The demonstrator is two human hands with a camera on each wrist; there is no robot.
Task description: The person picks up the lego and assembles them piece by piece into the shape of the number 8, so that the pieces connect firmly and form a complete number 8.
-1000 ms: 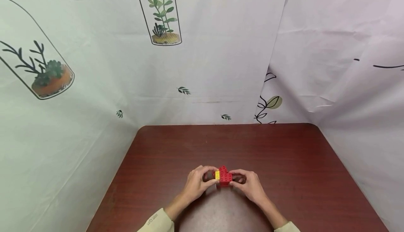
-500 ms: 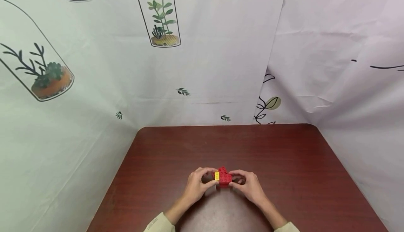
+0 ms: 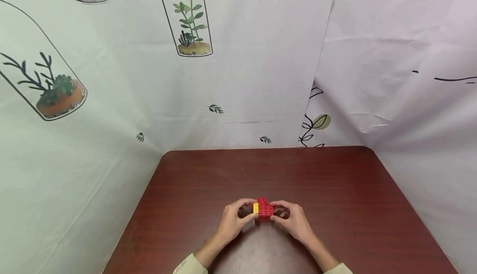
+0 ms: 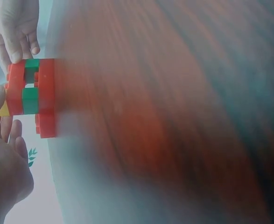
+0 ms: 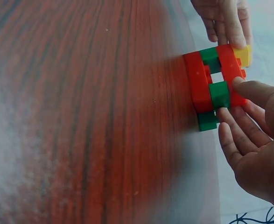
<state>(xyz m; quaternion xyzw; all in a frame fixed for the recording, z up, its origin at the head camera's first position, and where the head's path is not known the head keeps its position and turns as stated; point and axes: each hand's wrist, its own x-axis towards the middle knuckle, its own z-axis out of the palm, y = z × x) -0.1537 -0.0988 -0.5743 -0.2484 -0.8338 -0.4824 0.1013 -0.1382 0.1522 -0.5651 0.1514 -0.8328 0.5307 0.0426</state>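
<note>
toy brick stack (image 3: 265,213) on table (image 3: 316,183), btwn l hand (image 3: 230,223) & r hand (image 3: 296,222); l pinches yellow brick (image 3: 255,208), r grips upper red brick (image 5: 228,65) at opp. end; far-side contact hard to tell.

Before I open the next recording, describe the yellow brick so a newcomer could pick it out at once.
On the reddish-brown table, find the block stack between the left hand and right hand. On top, at the left hand's end, sits the two-studded yellow brick. Only it is yellow; its neighbours are red bricks and green bricks.
</note>
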